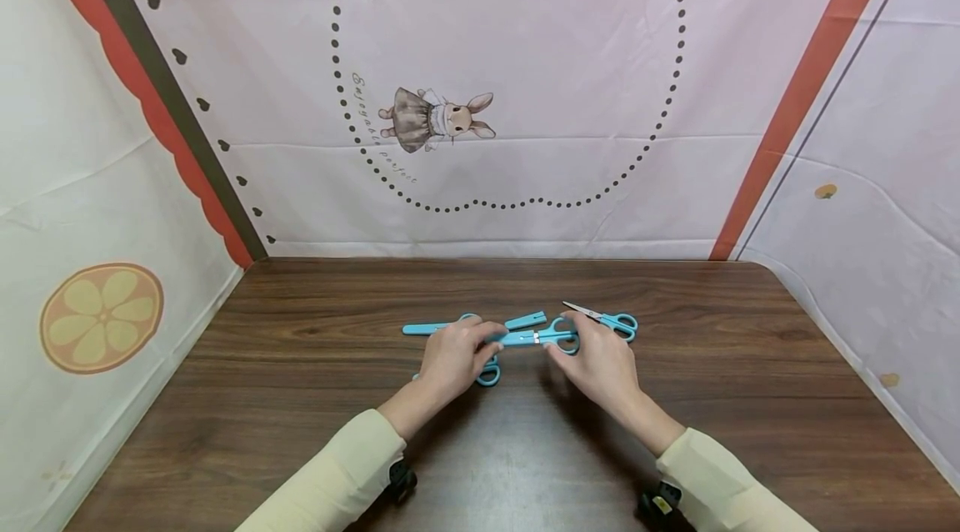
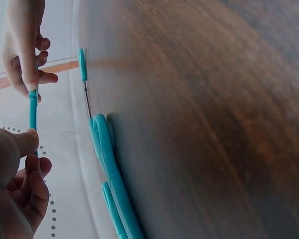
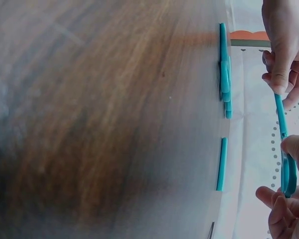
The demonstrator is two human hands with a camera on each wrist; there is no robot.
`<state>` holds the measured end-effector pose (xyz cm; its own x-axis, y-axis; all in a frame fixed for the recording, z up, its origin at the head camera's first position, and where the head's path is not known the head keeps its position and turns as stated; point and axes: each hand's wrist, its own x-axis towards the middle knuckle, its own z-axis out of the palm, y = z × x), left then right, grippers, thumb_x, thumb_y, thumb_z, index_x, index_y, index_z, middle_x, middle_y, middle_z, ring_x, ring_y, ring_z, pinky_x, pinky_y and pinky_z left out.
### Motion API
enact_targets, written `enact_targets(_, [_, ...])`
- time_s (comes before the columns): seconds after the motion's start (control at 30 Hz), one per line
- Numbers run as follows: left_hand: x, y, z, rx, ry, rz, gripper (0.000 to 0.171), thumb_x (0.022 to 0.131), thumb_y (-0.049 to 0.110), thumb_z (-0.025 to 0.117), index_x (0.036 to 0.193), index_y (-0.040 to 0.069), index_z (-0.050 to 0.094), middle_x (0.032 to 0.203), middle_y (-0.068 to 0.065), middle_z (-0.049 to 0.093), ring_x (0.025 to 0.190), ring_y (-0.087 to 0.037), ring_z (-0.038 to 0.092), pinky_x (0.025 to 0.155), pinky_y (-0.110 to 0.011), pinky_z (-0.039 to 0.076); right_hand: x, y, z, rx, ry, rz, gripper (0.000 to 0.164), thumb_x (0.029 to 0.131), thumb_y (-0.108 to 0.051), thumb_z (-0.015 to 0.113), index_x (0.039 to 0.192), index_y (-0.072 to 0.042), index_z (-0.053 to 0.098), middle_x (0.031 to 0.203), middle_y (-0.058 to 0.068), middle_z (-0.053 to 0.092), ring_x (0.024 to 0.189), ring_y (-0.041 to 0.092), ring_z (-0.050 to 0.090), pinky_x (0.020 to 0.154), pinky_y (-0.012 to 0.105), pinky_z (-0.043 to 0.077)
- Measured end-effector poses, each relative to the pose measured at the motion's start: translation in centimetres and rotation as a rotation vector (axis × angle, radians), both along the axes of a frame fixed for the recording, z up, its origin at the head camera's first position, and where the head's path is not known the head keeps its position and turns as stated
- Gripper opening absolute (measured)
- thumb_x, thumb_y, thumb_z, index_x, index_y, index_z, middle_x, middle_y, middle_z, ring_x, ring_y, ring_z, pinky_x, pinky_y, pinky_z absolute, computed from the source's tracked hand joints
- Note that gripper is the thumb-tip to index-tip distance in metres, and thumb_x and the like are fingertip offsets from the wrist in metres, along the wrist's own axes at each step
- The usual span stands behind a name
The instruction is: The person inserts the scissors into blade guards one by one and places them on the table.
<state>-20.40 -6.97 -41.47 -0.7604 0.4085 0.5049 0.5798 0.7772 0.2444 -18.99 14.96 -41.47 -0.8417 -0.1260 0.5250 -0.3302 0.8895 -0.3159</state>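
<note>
Raised off the table is a pair of blue scissors (image 1: 553, 333), with a blue blade cover (image 1: 517, 338) over most of its blades and a silver strip showing near the pivot. The far end of the cover is pinched between thumb and fingers of my left hand (image 1: 454, 355). My right hand (image 1: 602, 358) grips the handle loops, clearer in the right wrist view on the blue handle (image 3: 289, 177). Bare-bladed scissors (image 1: 621, 323) lie just beyond the right hand. Behind the held pair lies a loose blade cover (image 1: 527, 320).
A covered pair of scissors (image 1: 422, 329) lies behind my left hand, partly hidden by it. Another blue scissor handle (image 1: 489, 373) shows beneath that wrist. The brown wooden table (image 1: 300, 415) meets a printed cloth backdrop (image 1: 570, 98) at its far edge.
</note>
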Motion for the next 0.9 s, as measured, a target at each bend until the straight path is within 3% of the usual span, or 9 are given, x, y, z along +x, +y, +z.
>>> enact_targets(0.43, [0.06, 0.31, -0.10, 0.009, -0.016, -0.007, 0.019, 0.082, 0.025, 0.070, 0.101, 0.025, 0.070, 0.069, 0.008, 0.051, 0.047, 0.000, 0.035, 0.041, -0.017, 0.028, -0.01, -0.19, 0.11, 0.006, 0.028, 0.004, 0.051, 0.071, -0.037, 0.077, 0.112, -0.010, 0.062, 0.074, 0.002, 0.066, 0.052, 0.010, 0.052, 0.041, 0.024, 0.033])
enact_targets(0.9, [0.08, 0.24, -0.01, -0.003, -0.033, -0.023, 0.021, 0.082, 0.023, 0.070, 0.102, 0.024, 0.070, 0.069, 0.007, 0.050, 0.046, -0.001, 0.033, 0.040, -0.016, 0.028, 0.19, -0.33, 0.06, 0.022, -0.011, -0.008, 0.050, 0.072, -0.038, 0.076, 0.112, -0.011, 0.061, 0.075, 0.001, 0.066, 0.051, 0.009, 0.052, 0.041, 0.023, 0.033])
